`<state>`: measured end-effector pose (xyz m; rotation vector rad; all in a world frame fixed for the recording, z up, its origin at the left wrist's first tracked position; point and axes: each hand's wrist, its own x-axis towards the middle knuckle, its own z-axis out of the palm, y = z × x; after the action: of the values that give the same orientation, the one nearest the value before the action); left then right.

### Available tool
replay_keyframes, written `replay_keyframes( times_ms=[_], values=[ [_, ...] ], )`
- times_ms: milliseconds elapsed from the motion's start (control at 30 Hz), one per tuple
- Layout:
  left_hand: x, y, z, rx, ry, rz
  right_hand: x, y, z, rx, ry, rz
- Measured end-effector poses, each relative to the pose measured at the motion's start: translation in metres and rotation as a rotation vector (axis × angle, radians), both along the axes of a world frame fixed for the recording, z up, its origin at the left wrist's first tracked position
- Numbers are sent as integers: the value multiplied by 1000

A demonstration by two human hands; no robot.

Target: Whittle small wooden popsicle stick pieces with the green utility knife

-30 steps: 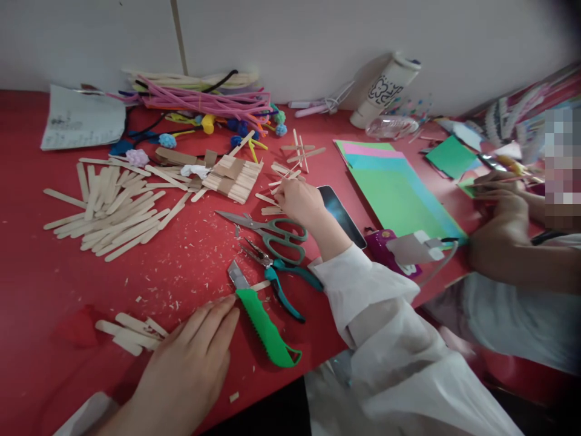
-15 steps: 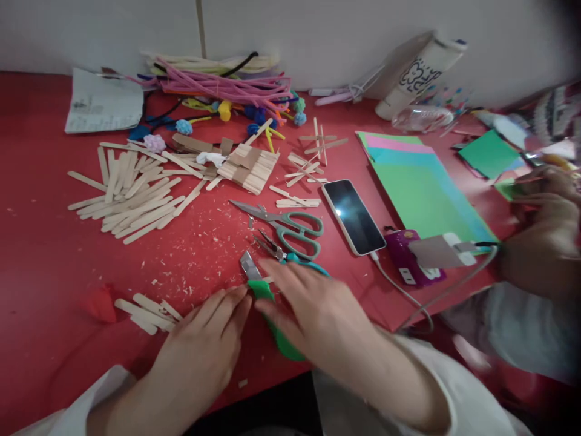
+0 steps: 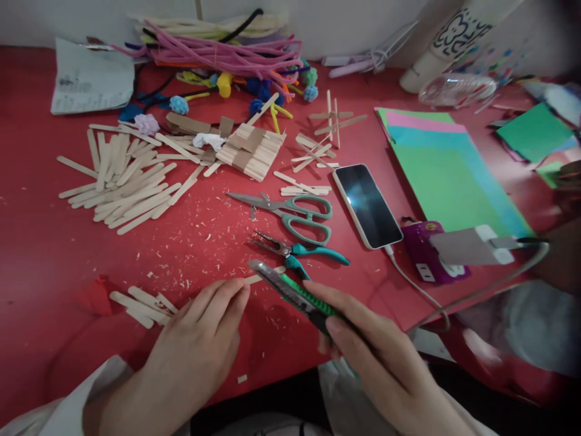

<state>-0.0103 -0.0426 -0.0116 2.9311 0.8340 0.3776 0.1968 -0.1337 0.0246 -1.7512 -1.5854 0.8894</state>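
Observation:
My right hand grips a green and black utility knife, its blade out and pointing up and left. My left hand is closed over a wooden craft stick, pressing it on the red table; the stick's far end sticks out to the right of my fingertips, beneath the knife blade. Whether the blade touches the stick I cannot tell. Just beyond the knife lie teal-handled pliers and grey-handled scissors. To the left of my left hand rest several short stick pieces.
Loose craft sticks and a taped stick bundle lie farther back. Pipe cleaners line the wall. A charging phone, a purple box and coloured paper are to the right. Another person's arm is at the far right.
My right hand has turned and drawn back to the right, lifting the knife, which now shows its black side. My left hand has stayed on the craft stick. The view has shifted slightly.

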Motion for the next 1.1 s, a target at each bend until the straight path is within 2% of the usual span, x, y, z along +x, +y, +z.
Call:
replay_keyframes(
  times_ms=[100, 267, 400, 500, 600, 700, 800, 900, 1033, 1100],
  values=[
    [-1, 0, -1, 7, 13, -11, 8, -11, 3, -45, 91, -65],
    [-2, 0, -3, 30, 11, -15, 15, -10, 14, -24, -166, 27],
    [-2, -1, -2, 45, 37, -2, 8, -1, 23, 112, -269, 4],
    [-3, -2, -3, 35, 45, 4, 5, 6, 28, 137, -222, 20],
    [-4, -4, -5, 29, 56, 5, 6, 12, 30, 138, -62, 70],
    [-4, -4, -5, 21, 67, 3, 0, 20, 23, 226, 40, 38],
    [-5, -5, -4, -4, 60, 14, -12, 31, 9, 332, 60, 63],
    [-5, -5, -4, -37, 46, 32, -22, 39, -8, 338, 13, 46],
    [-7, -7, -5, -49, 67, 16, -27, 43, -22, 258, -21, 177],
    [-7, -10, -6, -43, 69, 9, -30, 42, -24, 258, -73, 101]
  ],
)
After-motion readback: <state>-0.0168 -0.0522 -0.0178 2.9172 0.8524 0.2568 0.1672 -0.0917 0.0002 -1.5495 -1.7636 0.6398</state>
